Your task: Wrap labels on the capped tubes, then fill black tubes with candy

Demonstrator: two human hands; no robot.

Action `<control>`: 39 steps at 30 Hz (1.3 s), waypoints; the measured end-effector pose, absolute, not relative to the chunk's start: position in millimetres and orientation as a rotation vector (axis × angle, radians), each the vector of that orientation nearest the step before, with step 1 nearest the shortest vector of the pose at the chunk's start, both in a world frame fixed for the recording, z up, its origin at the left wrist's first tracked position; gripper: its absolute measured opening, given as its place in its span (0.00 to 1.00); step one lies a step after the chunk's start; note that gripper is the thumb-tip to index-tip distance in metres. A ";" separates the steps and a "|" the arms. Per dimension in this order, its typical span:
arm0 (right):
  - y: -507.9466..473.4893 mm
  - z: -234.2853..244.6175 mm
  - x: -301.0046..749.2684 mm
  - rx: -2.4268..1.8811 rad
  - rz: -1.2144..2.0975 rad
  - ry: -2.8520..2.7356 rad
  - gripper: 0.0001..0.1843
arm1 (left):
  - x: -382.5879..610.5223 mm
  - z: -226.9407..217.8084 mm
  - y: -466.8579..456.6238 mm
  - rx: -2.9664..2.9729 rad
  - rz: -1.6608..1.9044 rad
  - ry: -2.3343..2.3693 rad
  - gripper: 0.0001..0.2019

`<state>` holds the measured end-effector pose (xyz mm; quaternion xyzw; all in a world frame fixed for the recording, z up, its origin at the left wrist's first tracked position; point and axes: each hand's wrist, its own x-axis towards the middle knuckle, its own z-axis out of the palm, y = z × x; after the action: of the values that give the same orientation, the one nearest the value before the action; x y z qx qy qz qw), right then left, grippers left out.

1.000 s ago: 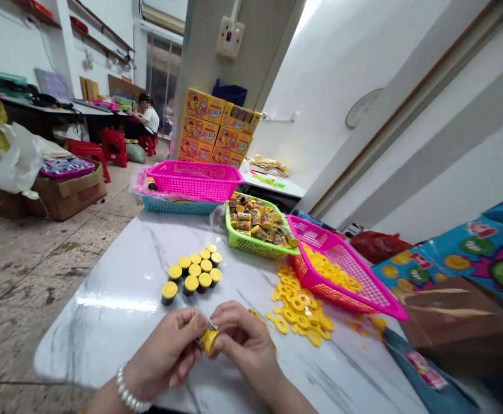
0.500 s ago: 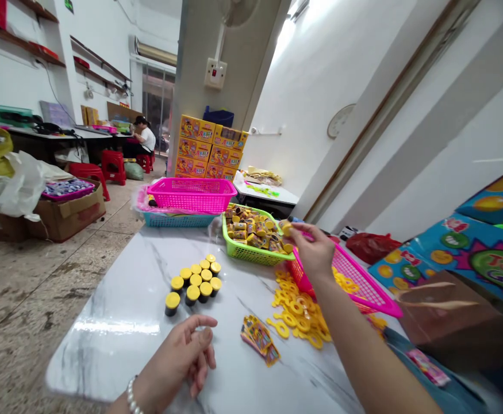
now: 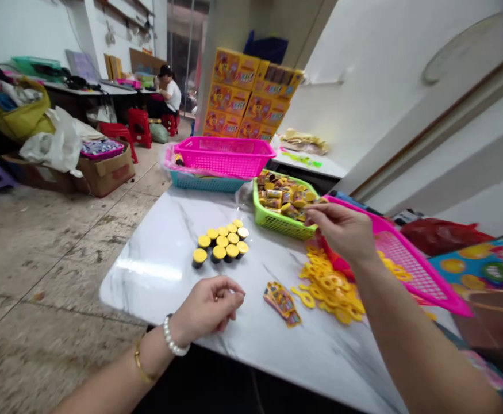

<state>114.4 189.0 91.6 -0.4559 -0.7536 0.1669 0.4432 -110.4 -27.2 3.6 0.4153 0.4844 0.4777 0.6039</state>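
Observation:
My left hand (image 3: 210,305) hovers over the near edge of the table, its fingers curled loosely together with nothing visible in them. Ahead of it stands a cluster of small black tubs with yellow lids (image 3: 221,241). My right hand (image 3: 341,230) reaches to the right rim of a green basket (image 3: 283,223), fingers pinched; what they hold, if anything, is hidden. That basket is full of small labelled tubs (image 3: 283,195). Below my right hand lies a pile of yellow plastic ring-shaped pieces (image 3: 333,290). Between the hands rest several printed stickers or cards (image 3: 283,303).
A pink basket (image 3: 432,270) holding more yellow pieces stands at the right. Another pink basket (image 3: 225,155) sits on a blue one (image 3: 210,181) at the back left. Yellow printed boxes (image 3: 234,95) are stacked behind. A seated person (image 3: 171,95) works far off.
The view has shifted, so the table lies further right. My left hand's fingers have curled in. The yellow-lidded tub my right hand held at the green basket no longer shows in its fingers.

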 end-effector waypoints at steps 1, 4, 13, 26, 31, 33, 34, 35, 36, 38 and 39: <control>168.6 87.9 106.0 -1.046 0.318 -2.007 0.11 | -113.8 4.8 -29.6 1.022 1.197 1.238 0.20; 110.2 78.4 90.2 -0.801 0.123 -2.280 0.08 | -133.6 5.9 -34.1 1.227 1.466 1.739 0.13; 62.7 22.2 127.5 -1.119 0.246 -2.253 0.08 | -168.2 -5.0 -16.2 1.720 1.010 2.217 0.14; 60.1 -8.1 140.7 -1.149 0.483 -1.955 0.04 | -128.6 2.8 -38.6 1.729 1.319 1.908 0.19; 16.1 16.2 112.8 -0.947 0.401 -1.908 0.05 | -103.0 17.0 -71.4 1.512 1.427 1.681 0.09; -2.9 20.3 94.3 -0.866 0.443 -1.974 0.08 | -92.8 15.5 -77.7 1.395 1.317 1.506 0.10; -10.5 20.5 85.3 -0.828 0.455 -1.998 0.09 | -89.7 13.8 -78.9 1.347 1.288 1.443 0.10; -16.4 19.7 77.4 -0.800 0.468 -2.005 0.10 | -88.3 11.9 -79.4 1.312 1.282 1.401 0.10; -20.7 18.3 70.8 -0.790 0.500 -1.997 0.10 | -88.7 10.2 -79.6 1.294 1.294 1.377 0.11; -24.6 14.9 61.9 -0.856 0.687 -1.910 0.09 | -93.8 8.3 -80.5 1.286 1.340 1.370 0.11; -25.0 13.5 59.4 -0.920 0.856 -1.838 0.12 | -97.5 7.9 -81.7 1.284 1.363 1.381 0.11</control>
<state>59.4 -25.0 13.5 -0.3707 -0.7405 0.3451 0.4418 -97.5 -81.7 7.9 0.5068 0.5450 0.5377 0.3963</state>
